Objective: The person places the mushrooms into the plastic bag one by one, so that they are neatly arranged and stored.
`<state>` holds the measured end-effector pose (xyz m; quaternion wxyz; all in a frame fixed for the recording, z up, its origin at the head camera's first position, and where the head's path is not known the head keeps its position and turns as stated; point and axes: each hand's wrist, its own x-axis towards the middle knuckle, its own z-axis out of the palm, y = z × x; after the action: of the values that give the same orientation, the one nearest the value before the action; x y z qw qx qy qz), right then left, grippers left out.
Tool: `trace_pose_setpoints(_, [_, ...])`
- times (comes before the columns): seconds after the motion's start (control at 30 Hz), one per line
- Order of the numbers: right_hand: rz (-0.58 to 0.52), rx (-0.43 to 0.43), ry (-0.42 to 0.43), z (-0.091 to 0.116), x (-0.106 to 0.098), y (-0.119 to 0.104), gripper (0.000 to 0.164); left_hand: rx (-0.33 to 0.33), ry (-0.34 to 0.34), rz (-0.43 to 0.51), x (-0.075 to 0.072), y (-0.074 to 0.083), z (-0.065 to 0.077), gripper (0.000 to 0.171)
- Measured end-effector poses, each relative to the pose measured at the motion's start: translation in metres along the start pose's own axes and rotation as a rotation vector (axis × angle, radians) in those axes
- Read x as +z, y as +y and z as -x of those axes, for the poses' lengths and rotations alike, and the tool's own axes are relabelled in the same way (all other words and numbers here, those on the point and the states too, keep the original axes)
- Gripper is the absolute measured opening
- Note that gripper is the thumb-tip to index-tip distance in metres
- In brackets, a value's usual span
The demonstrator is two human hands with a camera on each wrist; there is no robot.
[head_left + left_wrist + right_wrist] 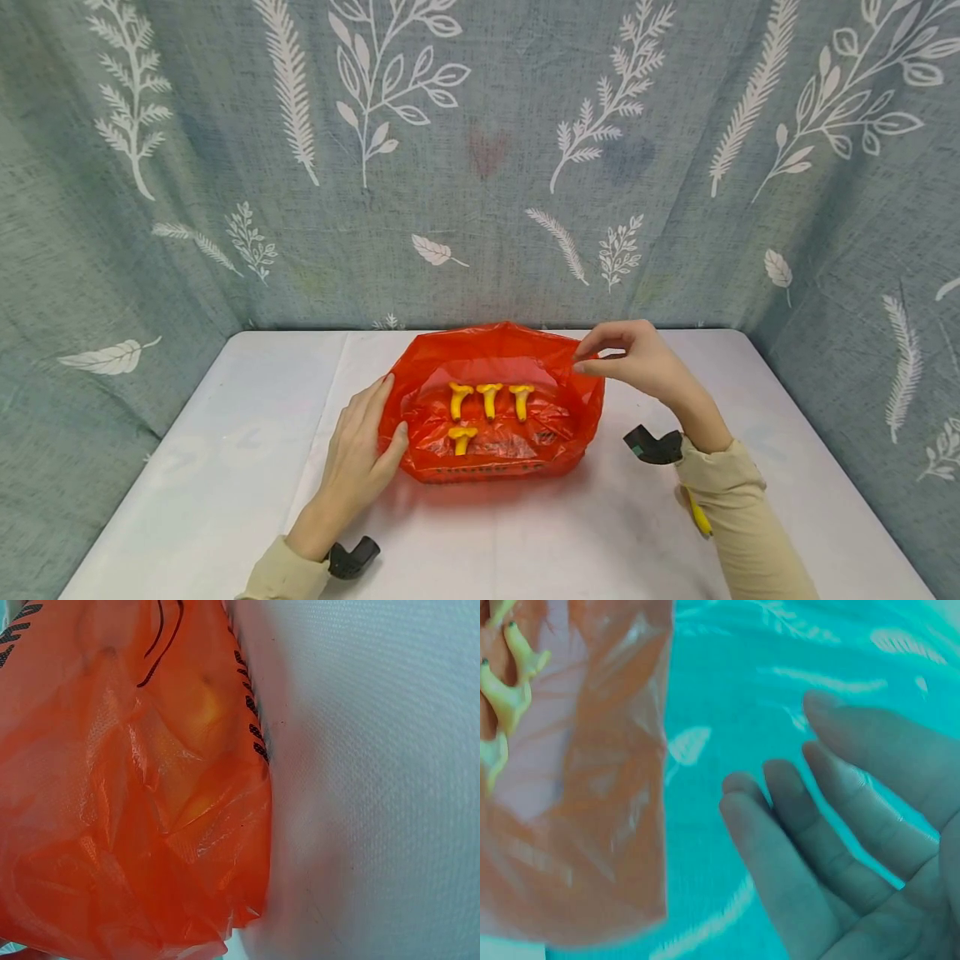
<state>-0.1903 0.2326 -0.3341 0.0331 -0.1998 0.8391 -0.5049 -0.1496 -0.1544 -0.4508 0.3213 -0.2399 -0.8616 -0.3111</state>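
Observation:
A red plastic bag stands with its mouth open on the white table. Inside it lie several yellow mushrooms: three in a row, with the middle mushroom upright, and a single mushroom below them. Against the bag's left side rests my left hand, its fingers extended along the edge and the thumb at the front rim. My right hand is at the bag's upper right corner, fingers loosely bent; in the right wrist view these fingers hold nothing and are apart from the bag's edge.
On the white table, a yellow object lies partly hidden by my right forearm. Black wrist cameras sit at both cuffs, the right camera beside the bag. A grey-green leaf-patterned curtain encloses the back and sides.

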Motion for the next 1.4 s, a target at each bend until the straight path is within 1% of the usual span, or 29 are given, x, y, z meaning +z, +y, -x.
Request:
trace_pose_setpoints(0.17, [-0.103,-0.018,0.057,0.015,-0.019,0.015,0.016,0.005,0.005,-0.005,0.0,0.0,0.0,0.062])
trace_pose_setpoints(0.47, [-0.142,-0.024,0.165,0.042,-0.047,0.044,0.018,0.003,0.002,-0.008,-0.001,0.001,0.0,0.062])
trace_pose_setpoints(0.63, [-0.211,-0.039,0.182,0.056,-0.056,0.067,0.017,0.007,0.011,-0.01,-0.001,0.001,0.0,0.062])
trace_pose_setpoints(0.7, [-0.208,-0.03,0.178,0.061,-0.059,0.076,0.017,0.012,0.016,-0.009,-0.001,0.001,0.0,0.062])
trace_pose_setpoints(0.8, [-0.158,0.007,0.174,0.068,-0.061,0.088,0.018,0.022,0.024,-0.008,-0.001,0.0,0.0,0.062])
trace_pose_setpoints(0.93, [-0.089,0.063,0.144,0.076,-0.062,0.102,0.019,0.025,0.027,-0.006,0.0,0.0,0.0,0.062])
trace_pose_setpoints(1.03, [-0.075,0.069,0.105,0.082,-0.065,0.113,0.02,0.023,0.025,-0.005,0.0,0.0,0.0,0.062])
trace_pose_setpoints(1.23, [-0.081,0.06,0.015,0.097,-0.069,0.133,0.019,0.02,0.024,-0.003,-0.001,0.0,0.0,0.062])
trace_pose_setpoints(1.4, [-0.133,0.008,-0.1,0.107,-0.072,0.145,0.022,0.019,0.022,-0.003,0.0,0.0,0.0,0.062])
